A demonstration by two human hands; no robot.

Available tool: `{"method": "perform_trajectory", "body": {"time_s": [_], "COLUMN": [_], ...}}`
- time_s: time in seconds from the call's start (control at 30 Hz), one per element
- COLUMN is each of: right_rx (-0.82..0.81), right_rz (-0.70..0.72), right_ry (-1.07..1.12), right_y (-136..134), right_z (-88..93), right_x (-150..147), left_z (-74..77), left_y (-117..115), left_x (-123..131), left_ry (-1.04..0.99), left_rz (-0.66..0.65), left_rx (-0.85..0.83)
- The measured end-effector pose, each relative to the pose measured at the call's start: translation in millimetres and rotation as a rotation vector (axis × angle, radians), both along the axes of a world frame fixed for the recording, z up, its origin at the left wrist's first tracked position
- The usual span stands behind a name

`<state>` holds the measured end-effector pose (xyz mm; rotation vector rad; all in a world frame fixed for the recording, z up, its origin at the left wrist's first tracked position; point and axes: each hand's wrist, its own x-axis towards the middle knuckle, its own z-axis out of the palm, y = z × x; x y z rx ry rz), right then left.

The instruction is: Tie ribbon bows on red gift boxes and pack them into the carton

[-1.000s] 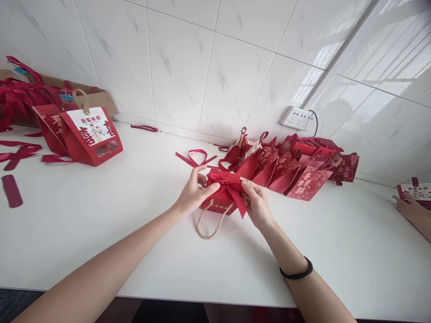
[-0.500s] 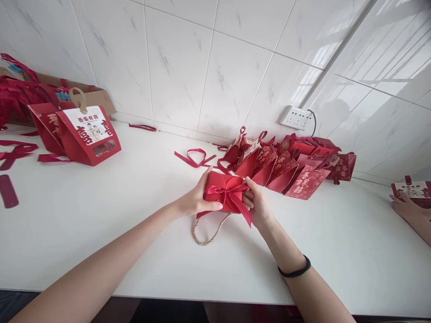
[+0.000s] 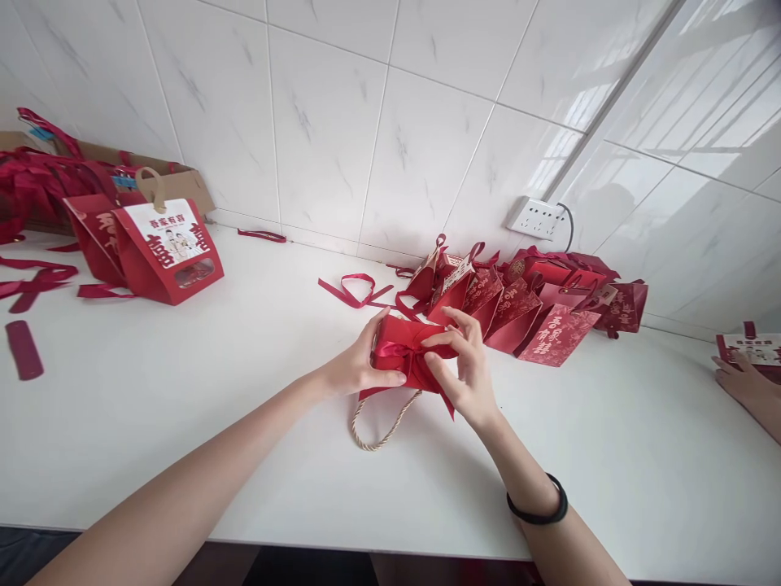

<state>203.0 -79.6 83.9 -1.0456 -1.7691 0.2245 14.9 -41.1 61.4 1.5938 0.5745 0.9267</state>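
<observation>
A small red gift bag [image 3: 396, 335] with a red ribbon bow [image 3: 407, 356] and a beige rope handle [image 3: 381, 425] lies on the white table [image 3: 244, 407] in front of me. My left hand [image 3: 359, 365] grips the bag's left side, thumb lying across its front. My right hand [image 3: 467, 370] pinches the bow's right loop between thumb and forefinger, with the other fingers spread. A black band is round my right wrist.
A row of finished red bags [image 3: 525, 305] leans by the wall behind. A larger red bag with a white label [image 3: 167, 252] and a cardboard box of ribbons [image 3: 54, 175] stand at far left. Loose ribbons [image 3: 354, 290] lie about. Another person's hand [image 3: 748, 389] rests at right.
My left hand went from pinching the bow to gripping the bag's side. My right hand's fingers have spread while it works the right loop of the bow.
</observation>
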Motion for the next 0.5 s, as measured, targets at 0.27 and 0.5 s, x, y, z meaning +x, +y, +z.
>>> {"method": "perform_trajectory", "body": {"time_s": [0.27, 0.5], "right_rx": [-0.109, -0.09], "right_rz": [0.019, 0.005], "right_ry": [-0.026, -0.043], "right_y": [1, 2], "right_z": [-4.3, -6.5], "right_x": [-7, -9], "left_z": [1.6, -8.2], "left_y": [-4, 0], "left_x": [2, 6], "left_ry": [0.008, -0.084], "left_rz": [-0.038, 0.04], "left_rx": [-0.057, -0.103]}}
